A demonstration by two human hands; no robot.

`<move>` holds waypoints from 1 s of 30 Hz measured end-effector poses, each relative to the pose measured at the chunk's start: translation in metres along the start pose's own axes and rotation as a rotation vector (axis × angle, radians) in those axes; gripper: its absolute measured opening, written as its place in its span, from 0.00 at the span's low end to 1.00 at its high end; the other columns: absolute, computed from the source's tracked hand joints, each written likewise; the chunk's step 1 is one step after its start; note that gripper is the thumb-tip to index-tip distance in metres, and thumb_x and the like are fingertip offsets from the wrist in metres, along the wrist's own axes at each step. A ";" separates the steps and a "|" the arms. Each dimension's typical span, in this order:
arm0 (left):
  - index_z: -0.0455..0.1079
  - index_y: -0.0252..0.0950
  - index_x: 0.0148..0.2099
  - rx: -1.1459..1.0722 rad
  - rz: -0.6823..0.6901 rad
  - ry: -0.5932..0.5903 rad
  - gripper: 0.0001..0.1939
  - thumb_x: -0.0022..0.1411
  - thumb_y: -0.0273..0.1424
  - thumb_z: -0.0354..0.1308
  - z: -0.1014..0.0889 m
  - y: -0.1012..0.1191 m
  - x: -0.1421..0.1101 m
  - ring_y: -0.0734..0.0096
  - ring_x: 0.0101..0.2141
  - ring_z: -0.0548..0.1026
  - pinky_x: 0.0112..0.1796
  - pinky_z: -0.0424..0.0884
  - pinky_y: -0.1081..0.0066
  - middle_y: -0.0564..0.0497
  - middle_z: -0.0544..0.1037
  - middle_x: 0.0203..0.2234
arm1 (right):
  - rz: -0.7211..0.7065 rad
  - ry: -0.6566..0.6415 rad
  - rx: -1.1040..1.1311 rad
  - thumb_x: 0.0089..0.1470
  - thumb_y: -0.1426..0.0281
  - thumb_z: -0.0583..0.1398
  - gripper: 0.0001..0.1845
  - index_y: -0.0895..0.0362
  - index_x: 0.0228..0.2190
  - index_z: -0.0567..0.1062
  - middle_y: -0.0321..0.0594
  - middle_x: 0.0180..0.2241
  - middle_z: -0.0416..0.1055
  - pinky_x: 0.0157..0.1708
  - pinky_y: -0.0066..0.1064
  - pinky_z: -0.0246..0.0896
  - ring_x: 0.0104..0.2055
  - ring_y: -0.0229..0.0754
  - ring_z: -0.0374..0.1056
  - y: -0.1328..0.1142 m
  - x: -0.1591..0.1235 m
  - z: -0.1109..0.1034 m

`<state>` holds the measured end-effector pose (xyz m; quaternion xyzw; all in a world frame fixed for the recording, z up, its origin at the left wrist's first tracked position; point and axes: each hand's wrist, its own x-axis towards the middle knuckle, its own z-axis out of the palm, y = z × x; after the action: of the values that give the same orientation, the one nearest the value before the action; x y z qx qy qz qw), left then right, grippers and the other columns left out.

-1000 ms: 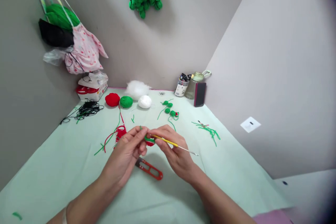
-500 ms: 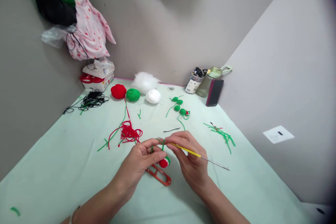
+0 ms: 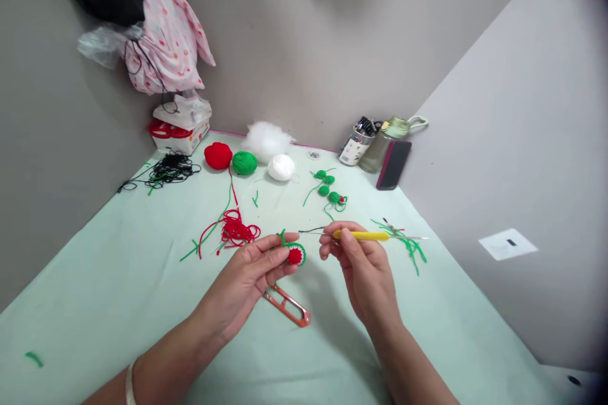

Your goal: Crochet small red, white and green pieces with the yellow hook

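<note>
My left hand (image 3: 254,269) pinches a small round crochet piece (image 3: 296,255) with a red middle, a white ring and a green edge. Green yarn rises from the piece at my left fingertips. In my right hand (image 3: 363,262) is a crochet hook (image 3: 363,235) with a yellow handle, held nearly level; its metal shaft sticks out to the right. The hook is apart from the crochet piece. Orange thread snips (image 3: 289,305) lie on the cloth just below my left hand.
Red (image 3: 218,155), green (image 3: 244,163) and white (image 3: 282,168) yarn balls stand at the back by white stuffing (image 3: 267,141). Loose red yarn (image 3: 239,228) lies left of centre. Small green pieces (image 3: 334,197), green yarn scraps (image 3: 408,243) and a phone (image 3: 394,166) are to the right.
My right hand has moved right, drawing the hook away from the crochet piece and turning it level. My left hand has lifted slightly, and the piece now faces me more fully.
</note>
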<state>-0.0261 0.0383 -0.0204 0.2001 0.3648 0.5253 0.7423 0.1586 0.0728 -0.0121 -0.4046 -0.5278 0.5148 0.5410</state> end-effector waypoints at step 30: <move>0.83 0.37 0.36 -0.065 0.097 0.080 0.09 0.56 0.35 0.75 -0.003 -0.005 0.000 0.71 0.36 0.80 0.38 0.78 0.74 0.52 0.82 0.34 | -0.517 -0.234 -0.513 0.65 0.80 0.57 0.22 0.47 0.53 0.80 0.43 0.41 0.75 0.35 0.32 0.70 0.40 0.42 0.73 0.012 -0.032 0.010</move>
<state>-0.0252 0.0362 -0.0254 0.1723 0.3668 0.5796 0.7070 0.1500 0.0421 -0.0275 -0.3187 -0.7824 0.2553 0.4701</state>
